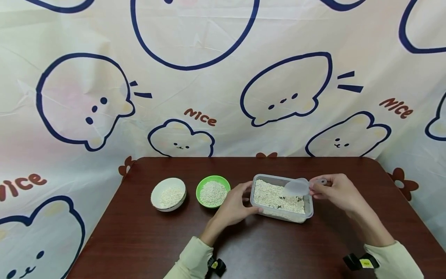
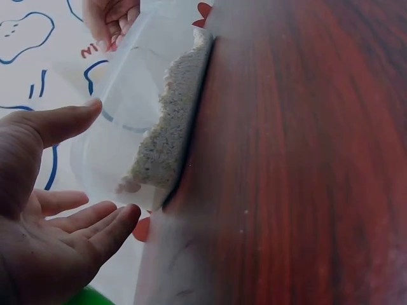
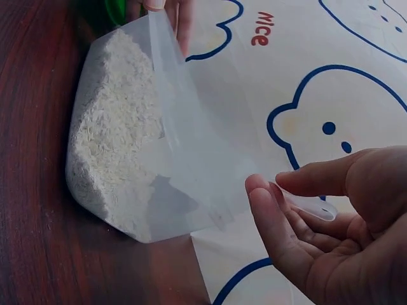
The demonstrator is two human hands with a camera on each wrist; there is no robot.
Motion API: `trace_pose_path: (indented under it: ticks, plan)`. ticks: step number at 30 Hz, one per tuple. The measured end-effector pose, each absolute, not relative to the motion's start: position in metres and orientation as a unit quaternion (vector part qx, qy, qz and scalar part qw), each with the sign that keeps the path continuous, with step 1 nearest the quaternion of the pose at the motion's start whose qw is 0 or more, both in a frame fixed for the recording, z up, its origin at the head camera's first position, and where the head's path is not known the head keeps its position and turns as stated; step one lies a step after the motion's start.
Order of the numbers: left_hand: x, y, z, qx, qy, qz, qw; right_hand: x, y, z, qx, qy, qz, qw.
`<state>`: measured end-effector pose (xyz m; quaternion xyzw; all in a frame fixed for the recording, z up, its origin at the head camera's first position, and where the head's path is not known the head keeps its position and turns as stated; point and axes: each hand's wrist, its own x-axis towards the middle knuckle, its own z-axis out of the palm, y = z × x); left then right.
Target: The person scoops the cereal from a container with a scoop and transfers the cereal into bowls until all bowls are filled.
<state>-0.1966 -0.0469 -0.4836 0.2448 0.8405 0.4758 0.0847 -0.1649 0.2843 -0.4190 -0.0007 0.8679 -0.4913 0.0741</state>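
Note:
A clear plastic container (image 1: 278,215) stands on the table, holding pale rice-like grains (image 1: 270,195) with a few dark green bits on top. My left hand (image 1: 236,205) holds its left end, thumb on the near side and fingers toward the far corner. In the left wrist view, that hand's thumb and fingers (image 2: 117,222) spread about the container's end. My right hand (image 1: 336,192) pinches the handle of a translucent plastic spoon (image 1: 296,187) beyond the container's right end. The spoon's bowl is over the grains in the head view. Its handle (image 3: 311,204) passes between thumb and fingers.
Left of the container, a green bowl (image 1: 199,190) and a white bowl (image 1: 155,195) both hold pale grains. They stand on a dark brown wooden table (image 1: 139,244). Behind it hangs a pale cloth (image 1: 216,93) printed with cartoon animals.

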Motion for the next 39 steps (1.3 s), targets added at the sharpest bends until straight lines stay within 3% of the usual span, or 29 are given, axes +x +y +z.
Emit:
trace_pose_path:
  ticks: [10, 39]
  plan:
    - [-0.203, -0.044, -0.495, 0.25, 0.81, 0.516, 0.124, -0.176, 0.273, -0.426, -0.005, 0.852, -0.515, 0.098]
    - [-0.199, -0.039, -0.496, 0.259, 0.824, 0.494, 0.093, -0.195, 0.229, -0.444, -0.022, 0.758, -0.634, 0.148]
